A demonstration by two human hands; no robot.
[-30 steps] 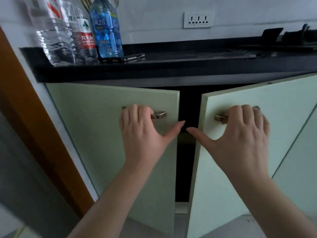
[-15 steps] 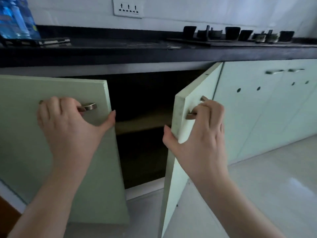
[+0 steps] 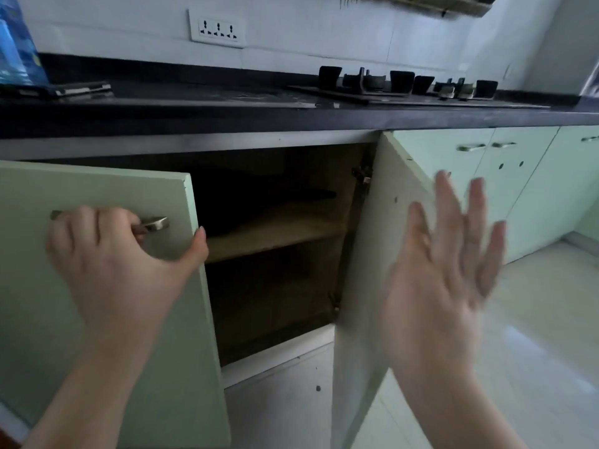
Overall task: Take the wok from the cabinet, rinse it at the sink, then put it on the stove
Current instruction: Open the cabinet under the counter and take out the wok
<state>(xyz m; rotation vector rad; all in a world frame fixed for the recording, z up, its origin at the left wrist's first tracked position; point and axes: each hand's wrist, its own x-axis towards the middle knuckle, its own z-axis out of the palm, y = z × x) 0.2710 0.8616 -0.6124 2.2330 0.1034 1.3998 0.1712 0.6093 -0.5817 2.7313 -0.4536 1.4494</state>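
The pale green cabinet under the dark counter stands with both doors swung out. My left hand (image 3: 113, 254) grips the metal handle (image 3: 155, 223) of the left door (image 3: 81, 319). My right hand (image 3: 444, 264) is off the right door (image 3: 372, 254), fingers spread, blurred, holding nothing. Inside, a wooden shelf (image 3: 275, 234) crosses the dark interior. A dark flat shape (image 3: 278, 196) lies on the shelf toward the back; it is too dim to tell what it is. The gas stove (image 3: 405, 89) sits on the counter at the upper right.
A phone (image 3: 64, 89) and a blue water bottle (image 3: 16, 50) are on the counter at the left. A wall socket (image 3: 217, 29) is above. More green cabinet doors (image 3: 505, 176) run to the right over a pale tiled floor (image 3: 534, 319).
Both doors have swung wider. My right hand has let go of the right door's handle and opened; the view has shifted right, showing the stove and the shelf inside.
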